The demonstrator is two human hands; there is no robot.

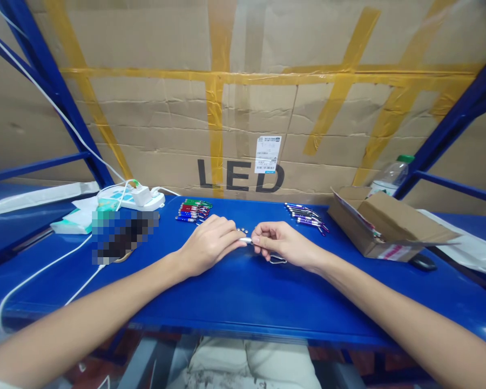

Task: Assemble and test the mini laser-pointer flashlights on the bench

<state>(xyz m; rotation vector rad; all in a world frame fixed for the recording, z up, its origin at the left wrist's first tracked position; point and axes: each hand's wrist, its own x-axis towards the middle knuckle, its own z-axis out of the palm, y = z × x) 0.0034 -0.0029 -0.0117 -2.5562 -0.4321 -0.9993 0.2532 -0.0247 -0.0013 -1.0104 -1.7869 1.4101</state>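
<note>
My left hand [210, 240] and my right hand [281, 243] meet over the middle of the blue table [243, 292]. Both pinch a small silver keychain flashlight [246, 240] between their fingertips. Its metal clip [277, 260] hangs below my right hand, against the table. A few tiny button cells [240, 230] lie just behind the flashlight. A pile of red, green and blue keychain flashlights [192, 210] lies behind my left hand. A pile of purple and blue ones [306, 217] lies behind my right hand.
An open cardboard box [383, 229] stands at the right, with a plastic bottle [391, 175] behind it and a black mouse [422, 262] in front. A white power strip [132, 197] with cables sits at the back left. A taped cardboard wall marked LED [243, 108] closes the back.
</note>
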